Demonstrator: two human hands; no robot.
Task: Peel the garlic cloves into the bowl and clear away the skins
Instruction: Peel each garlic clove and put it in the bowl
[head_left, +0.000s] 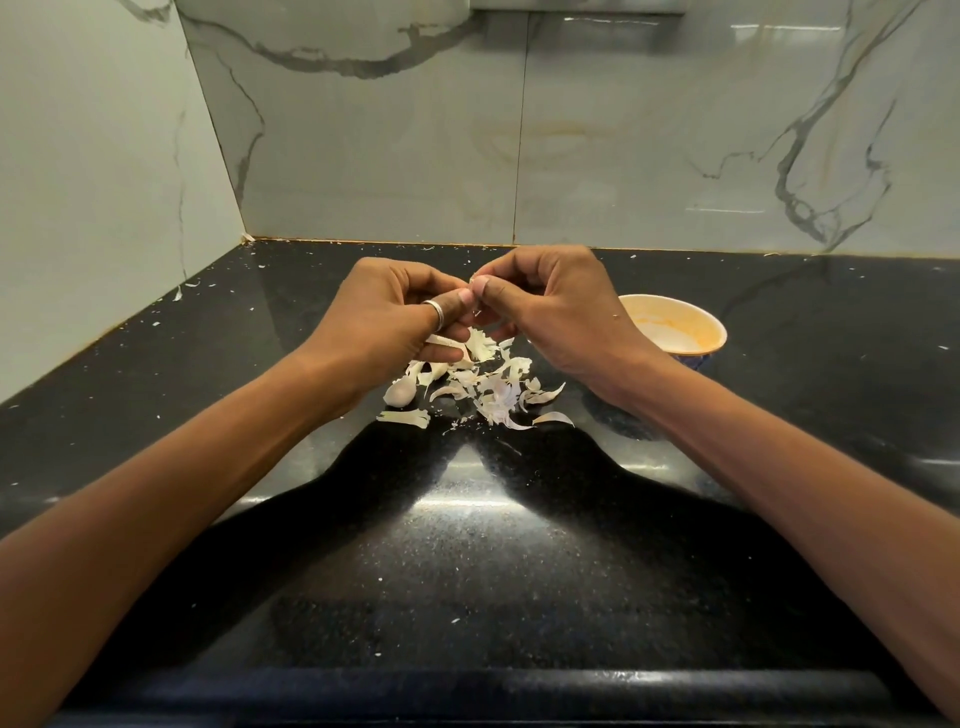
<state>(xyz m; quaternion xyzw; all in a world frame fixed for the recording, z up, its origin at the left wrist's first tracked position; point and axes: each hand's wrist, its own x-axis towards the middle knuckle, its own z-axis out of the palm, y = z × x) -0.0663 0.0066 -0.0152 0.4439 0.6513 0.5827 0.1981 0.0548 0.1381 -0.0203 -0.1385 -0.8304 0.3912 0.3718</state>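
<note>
Both hands meet above a pile of garlic skins (485, 387) on the black counter. My left hand (395, 317), with a ring on the thumb, holds a garlic clove that its fingers almost wholly hide. My right hand (550, 312) pinches a bit of skin (474, 280) at the clove's top between thumb and forefinger. An unpeeled clove (399, 392) lies at the left edge of the pile. The cream bowl (693, 325) stands to the right, partly behind my right wrist; I see no cloves in the part of it that shows.
Marble-patterned walls close off the counter (467, 545) at the back and on the left. Small skin flakes are scattered across the counter, thicker along the back edge and left corner. The counter's rounded front edge runs along the bottom.
</note>
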